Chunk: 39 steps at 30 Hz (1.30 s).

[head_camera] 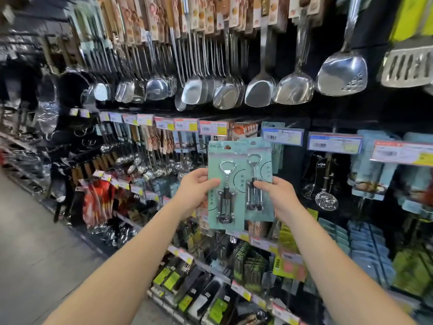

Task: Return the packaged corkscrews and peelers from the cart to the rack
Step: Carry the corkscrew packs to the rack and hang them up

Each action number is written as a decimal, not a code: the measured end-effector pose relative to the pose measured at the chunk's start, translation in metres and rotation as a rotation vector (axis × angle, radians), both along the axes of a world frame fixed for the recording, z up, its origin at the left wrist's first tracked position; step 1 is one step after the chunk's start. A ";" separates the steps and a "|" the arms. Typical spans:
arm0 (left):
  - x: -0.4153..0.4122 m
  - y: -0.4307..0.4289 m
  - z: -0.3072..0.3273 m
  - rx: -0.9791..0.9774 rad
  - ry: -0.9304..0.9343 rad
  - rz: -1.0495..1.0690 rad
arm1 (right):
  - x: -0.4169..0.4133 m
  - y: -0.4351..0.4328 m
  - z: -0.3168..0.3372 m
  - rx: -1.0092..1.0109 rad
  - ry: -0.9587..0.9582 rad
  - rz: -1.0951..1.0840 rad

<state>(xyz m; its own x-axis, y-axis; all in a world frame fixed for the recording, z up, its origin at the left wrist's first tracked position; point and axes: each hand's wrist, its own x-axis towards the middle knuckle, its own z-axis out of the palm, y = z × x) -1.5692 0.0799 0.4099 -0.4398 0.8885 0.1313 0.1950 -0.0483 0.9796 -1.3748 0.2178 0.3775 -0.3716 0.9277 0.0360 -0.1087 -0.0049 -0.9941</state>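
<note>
Packaged corkscrews are held up in front of the rack (pixel 290 106), at the middle of the head view. Two mint-green cards are seen. The front corkscrew pack (pixel 226 195) is overlapped onto the left edge of the rear corkscrew pack (pixel 259 165), and both are kept upright, with the metal corkscrews facing the camera.

The grip of the left hand (pixel 194 186) is closed on the left edge of the front corkscrew pack: the thumb is laid on the face of the card and the fingers are curled behind it. The grip of the right hand (pixel 278 193) is closed on the rear corkscrew pack, with the thumb pressed on the corkscrew and the other fingers hidden behind the card. Both forearms are stretched forward from the lower edge of the picture.

Behind the packs, a row of price labels (pixel 282 136) is fixed along the rack. Above it, steel spatulas (pixel 260 90) are hung side by side. A perforated skimmer (pixel 326 200) is hung to the right of the right hand. Green-labelled packs (pixel 168 277) are stored on the lower shelves, and the grey floor (pixel 35 242) is seen at the left.
</note>
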 end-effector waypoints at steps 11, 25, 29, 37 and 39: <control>-0.081 0.050 -0.005 -0.049 -0.045 -0.234 | -0.050 -0.005 -0.008 0.064 -0.013 -0.143; -0.118 0.081 -0.007 -0.023 -0.067 -0.521 | -0.078 -0.019 -0.004 0.046 0.100 -0.360; -0.112 0.089 -0.009 -0.002 -0.087 -0.523 | -0.080 -0.014 0.003 0.049 0.088 -0.403; -0.105 0.096 -0.011 -0.007 -0.113 -0.534 | -0.086 0.054 0.009 0.003 -0.163 -0.420; -0.103 0.098 -0.014 -0.015 -0.109 -0.518 | -0.068 0.126 -0.032 0.007 -0.205 -0.383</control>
<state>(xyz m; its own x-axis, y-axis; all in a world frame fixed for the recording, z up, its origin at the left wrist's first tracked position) -1.6722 0.1778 0.3958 0.0470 0.9944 0.0949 0.0461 -0.0970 0.9942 -1.4430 0.3434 0.3453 -0.0005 1.0000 0.0040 0.0980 0.0040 -0.9952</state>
